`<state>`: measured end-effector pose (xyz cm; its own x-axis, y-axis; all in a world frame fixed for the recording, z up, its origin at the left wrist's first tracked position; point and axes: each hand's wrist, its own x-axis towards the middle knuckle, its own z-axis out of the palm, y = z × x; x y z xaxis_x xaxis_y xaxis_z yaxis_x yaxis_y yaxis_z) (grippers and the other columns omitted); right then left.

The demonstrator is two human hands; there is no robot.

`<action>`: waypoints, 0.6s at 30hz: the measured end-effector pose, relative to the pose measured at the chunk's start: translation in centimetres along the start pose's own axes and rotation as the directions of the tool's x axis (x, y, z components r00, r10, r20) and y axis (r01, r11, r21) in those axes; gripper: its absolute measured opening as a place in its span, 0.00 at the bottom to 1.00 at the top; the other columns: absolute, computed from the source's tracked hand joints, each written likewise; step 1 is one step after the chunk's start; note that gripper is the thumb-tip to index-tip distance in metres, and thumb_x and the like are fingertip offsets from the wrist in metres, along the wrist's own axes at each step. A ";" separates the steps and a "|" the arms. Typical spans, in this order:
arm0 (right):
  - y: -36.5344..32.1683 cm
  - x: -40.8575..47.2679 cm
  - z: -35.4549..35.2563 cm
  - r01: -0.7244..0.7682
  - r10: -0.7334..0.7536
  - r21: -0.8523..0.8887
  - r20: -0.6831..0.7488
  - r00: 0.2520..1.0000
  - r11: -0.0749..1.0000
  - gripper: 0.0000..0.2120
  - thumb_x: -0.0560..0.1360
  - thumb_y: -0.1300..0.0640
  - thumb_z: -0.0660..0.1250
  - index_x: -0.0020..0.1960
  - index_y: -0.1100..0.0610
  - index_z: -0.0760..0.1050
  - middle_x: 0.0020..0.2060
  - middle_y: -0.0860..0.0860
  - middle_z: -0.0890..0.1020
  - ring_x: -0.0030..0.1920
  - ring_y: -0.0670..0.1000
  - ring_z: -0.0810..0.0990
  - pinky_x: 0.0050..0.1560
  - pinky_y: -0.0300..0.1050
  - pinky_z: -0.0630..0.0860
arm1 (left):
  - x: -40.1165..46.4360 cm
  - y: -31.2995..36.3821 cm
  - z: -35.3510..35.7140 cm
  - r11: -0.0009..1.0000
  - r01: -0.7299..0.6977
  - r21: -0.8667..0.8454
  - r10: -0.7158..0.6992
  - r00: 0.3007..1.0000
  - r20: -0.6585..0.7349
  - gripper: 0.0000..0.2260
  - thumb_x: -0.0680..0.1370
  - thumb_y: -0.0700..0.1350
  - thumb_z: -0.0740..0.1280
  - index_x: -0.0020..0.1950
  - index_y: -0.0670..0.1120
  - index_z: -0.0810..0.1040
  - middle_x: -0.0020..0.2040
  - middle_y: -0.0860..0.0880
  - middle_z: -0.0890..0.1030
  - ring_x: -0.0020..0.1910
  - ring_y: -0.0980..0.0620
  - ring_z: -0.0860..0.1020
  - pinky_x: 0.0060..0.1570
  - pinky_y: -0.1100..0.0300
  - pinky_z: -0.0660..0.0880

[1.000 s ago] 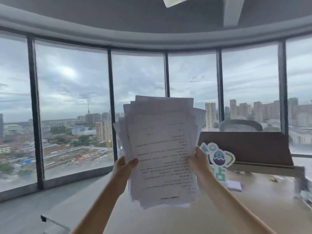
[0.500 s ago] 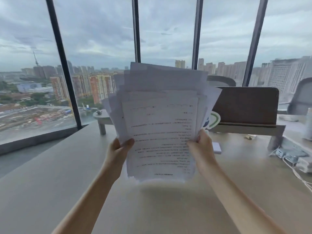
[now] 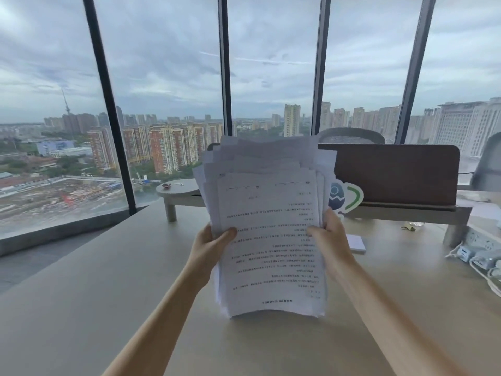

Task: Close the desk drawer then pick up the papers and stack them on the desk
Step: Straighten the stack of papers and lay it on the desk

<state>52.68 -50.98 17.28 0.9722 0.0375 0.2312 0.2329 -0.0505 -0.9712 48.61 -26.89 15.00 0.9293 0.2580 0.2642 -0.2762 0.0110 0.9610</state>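
A thick, uneven sheaf of printed white papers stands upright in front of me, its bottom edge resting on the pale desk. My left hand grips the sheaf's left edge with the thumb across the front page. My right hand grips the right edge the same way. The upper sheets fan out unevenly at the top. The desk drawer is out of view.
A low grey shelf riser with a brown privacy panel runs along the back of the desk. A white sticky-note pad lies right of the papers. Power strips and cables sit at the far right. Floor-to-ceiling windows stand beyond.
The view has tilted down toward the desk. The sheaf has come down from mid-air until its bottom edge meets the desk, both hands still gripping its sides.
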 end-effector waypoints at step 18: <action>-1.5 -2.9 -1.1 0.149 -0.151 0.053 0.032 0.988 0.987 0.17 0.74 0.70 0.65 0.60 0.58 0.70 0.51 0.52 0.83 0.50 0.50 0.83 0.41 0.42 0.78 | -3.1 1.5 0.4 0.988 -0.151 -0.009 0.151 0.988 -0.042 0.08 0.75 0.38 0.71 0.51 0.50 0.81 0.45 0.51 0.86 0.44 0.53 0.85 0.43 0.58 0.82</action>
<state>49.50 -52.16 18.08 0.9246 0.0762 0.3732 0.3737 0.0081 -0.9275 45.42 -28.12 15.62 0.8660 0.2969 0.4023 -0.4158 -0.0190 0.9092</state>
